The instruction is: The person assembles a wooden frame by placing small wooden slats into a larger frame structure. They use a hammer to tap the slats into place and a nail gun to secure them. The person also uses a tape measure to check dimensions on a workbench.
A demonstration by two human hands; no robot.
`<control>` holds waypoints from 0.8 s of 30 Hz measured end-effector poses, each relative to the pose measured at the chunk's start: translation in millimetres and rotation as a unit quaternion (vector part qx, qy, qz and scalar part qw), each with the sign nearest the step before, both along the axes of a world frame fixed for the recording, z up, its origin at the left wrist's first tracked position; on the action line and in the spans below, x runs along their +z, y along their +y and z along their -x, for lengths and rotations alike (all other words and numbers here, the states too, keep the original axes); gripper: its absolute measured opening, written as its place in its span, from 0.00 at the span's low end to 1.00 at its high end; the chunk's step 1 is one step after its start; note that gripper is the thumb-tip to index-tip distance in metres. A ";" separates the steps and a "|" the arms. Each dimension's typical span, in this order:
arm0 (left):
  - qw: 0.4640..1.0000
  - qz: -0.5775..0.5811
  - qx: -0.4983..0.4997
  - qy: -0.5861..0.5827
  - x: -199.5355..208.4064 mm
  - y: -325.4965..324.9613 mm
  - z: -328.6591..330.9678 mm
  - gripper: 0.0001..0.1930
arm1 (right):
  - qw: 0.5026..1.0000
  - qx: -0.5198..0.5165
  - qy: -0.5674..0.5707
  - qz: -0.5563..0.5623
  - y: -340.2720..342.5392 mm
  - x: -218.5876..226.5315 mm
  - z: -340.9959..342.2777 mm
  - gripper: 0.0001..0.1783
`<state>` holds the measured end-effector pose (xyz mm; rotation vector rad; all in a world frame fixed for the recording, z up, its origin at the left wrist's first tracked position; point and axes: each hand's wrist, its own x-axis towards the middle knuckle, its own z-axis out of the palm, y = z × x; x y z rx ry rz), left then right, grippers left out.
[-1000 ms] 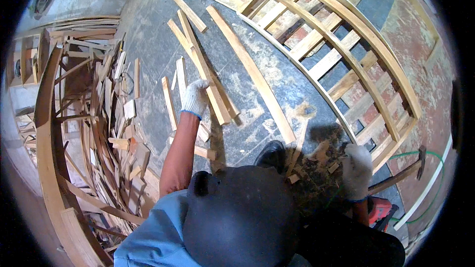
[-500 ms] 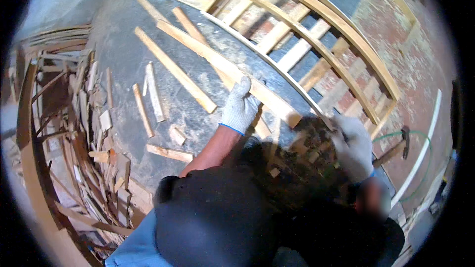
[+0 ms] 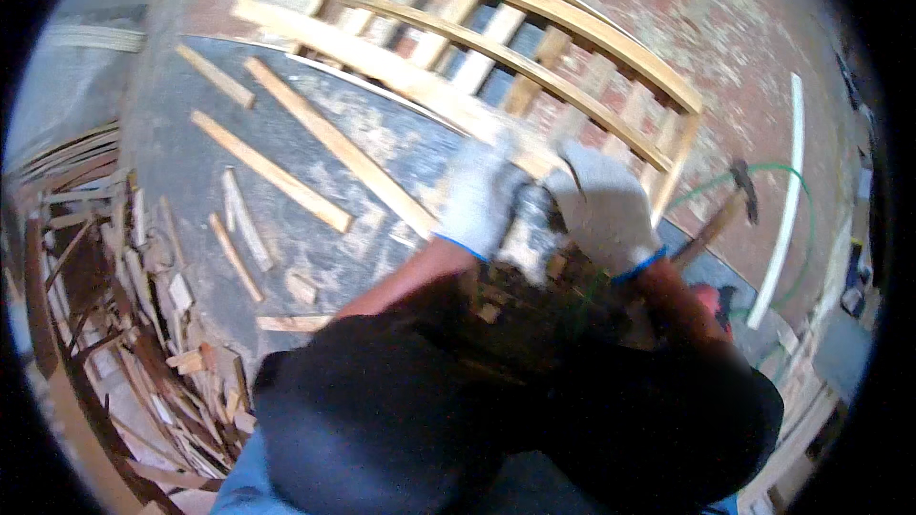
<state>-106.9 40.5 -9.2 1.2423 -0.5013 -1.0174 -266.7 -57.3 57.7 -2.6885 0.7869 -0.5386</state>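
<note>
A long pale wooden plank [image 3: 401,76] slants over the near edge of a slatted wooden frame [image 3: 534,21], its far end up to the left. My left hand [image 3: 480,193], in a white knit glove with a blue cuff, is closed round the plank near its close end. At that end my right hand [image 3: 609,210], gloved alike, grips it too; its fingertips are partly hidden and slightly blurred. Just right of my right wrist lies a hammer [image 3: 718,215] with a wooden handle, its dark head pointing away.
Loose wooden strips [image 3: 272,172] lie on the dark floor sheet [image 3: 382,124] to the left. A heap of scrap wood [image 3: 143,324] fills the far left side. On the right are a white strip [image 3: 784,200], a green cord [image 3: 806,186] and a partly hidden red object [image 3: 708,299].
The plank has been lifted forward and now overlaps the frame. My right hand has come left from beside the frame's corner onto the plank's end. The view has shifted too.
</note>
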 end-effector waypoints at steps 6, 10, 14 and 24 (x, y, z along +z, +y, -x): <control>0.890 0.024 -0.199 -0.410 17.9 5.7 -5.2 0.08 | 0.979 -0.042 0.175 -0.091 -17.9 -27.0 61.0 0.14; 0.799 -0.013 -0.104 -0.592 57.8 -29.1 -26.6 0.11 | 0.948 -0.210 0.109 -0.213 -13.5 -27.5 88.5 0.18; 0.713 0.034 -0.172 -0.679 44.4 -73.9 -61.7 0.14 | 0.948 -0.184 0.125 -0.228 -16.4 -33.6 82.9 0.19; 0.636 -0.228 -0.342 -0.653 28.7 -89.8 -83.5 0.31 | 0.957 -0.126 0.181 -0.190 -25.5 -57.9 55.5 0.19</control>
